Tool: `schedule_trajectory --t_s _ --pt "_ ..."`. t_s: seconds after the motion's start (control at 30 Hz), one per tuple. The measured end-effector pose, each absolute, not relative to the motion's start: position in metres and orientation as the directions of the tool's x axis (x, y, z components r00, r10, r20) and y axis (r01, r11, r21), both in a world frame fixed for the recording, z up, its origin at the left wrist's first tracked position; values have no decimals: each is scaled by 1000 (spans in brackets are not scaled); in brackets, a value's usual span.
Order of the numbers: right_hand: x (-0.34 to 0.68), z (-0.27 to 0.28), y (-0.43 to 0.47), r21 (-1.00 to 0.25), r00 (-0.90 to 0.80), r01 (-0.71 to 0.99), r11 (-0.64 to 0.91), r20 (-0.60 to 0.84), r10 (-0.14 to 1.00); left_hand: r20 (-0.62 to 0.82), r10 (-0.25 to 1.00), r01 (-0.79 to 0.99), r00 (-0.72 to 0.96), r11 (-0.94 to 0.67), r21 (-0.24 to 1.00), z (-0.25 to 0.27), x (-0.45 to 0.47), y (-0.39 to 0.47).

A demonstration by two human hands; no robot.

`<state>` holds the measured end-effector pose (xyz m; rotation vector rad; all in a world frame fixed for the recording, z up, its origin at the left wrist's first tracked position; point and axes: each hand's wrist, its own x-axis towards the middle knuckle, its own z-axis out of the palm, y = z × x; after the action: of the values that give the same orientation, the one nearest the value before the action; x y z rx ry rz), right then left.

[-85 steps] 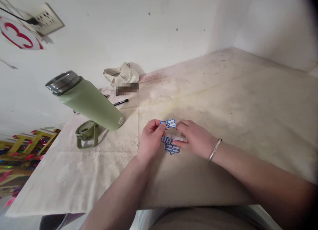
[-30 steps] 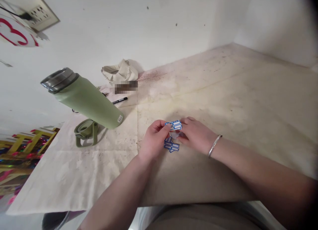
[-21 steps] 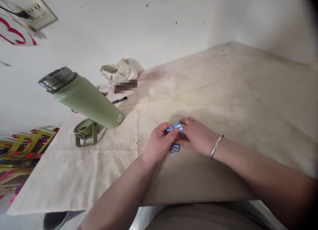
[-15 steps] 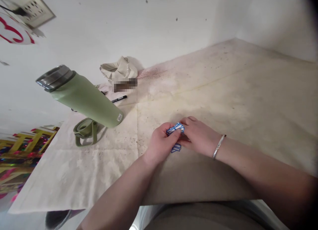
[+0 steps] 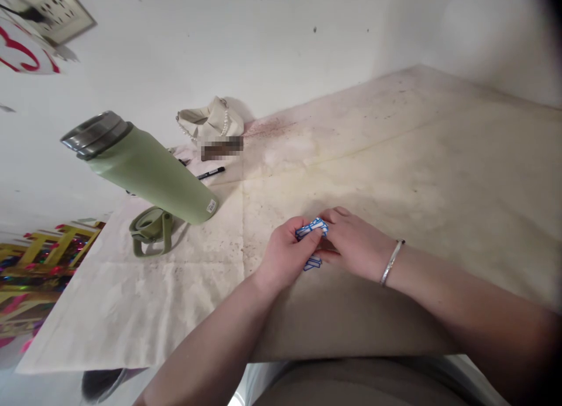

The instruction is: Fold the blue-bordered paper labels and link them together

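Observation:
Small white pieces with blue outlines [image 5: 311,227] are bunched between my two hands above the cloth; their kind is too small to tell. My left hand [image 5: 287,251] is closed on them, its thumb pressed along the near side. Against their right end, my right hand [image 5: 351,239] has its fingers bent and gathered, with the fingertips partly hidden. It wears a silver bangle [image 5: 392,263] at the wrist. Below the fingers, more blue-outlined pieces [image 5: 312,263] lie on or just over the cloth; I cannot tell which.
A pale cloth [image 5: 211,312] covers the table. To the left stand a green steel-topped tumbler [image 5: 153,172] and its green handled lid [image 5: 151,233]. Behind them are a black pen [image 5: 211,173] and a cream bag with a pearl strap [image 5: 213,119], near the white wall [image 5: 285,49].
The view has shifted very slightly. Both hands keep nearly the same pose around the blue-outlined pieces, and the tumbler and lid stay in place.

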<state>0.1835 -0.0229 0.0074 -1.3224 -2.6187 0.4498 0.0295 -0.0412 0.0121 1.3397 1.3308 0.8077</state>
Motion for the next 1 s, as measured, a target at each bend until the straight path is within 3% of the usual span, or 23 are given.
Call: schedule_trajectory --t_s 0.6,1.0 --pt "182 10 -22 -339 -594 757 558 -4 804 -197 964 232 180 153 961 11 30 -42" --pt "182 9 -23 -343 -599 754 561 -8 801 -173 962 304 213 103 947 11 30 -42"
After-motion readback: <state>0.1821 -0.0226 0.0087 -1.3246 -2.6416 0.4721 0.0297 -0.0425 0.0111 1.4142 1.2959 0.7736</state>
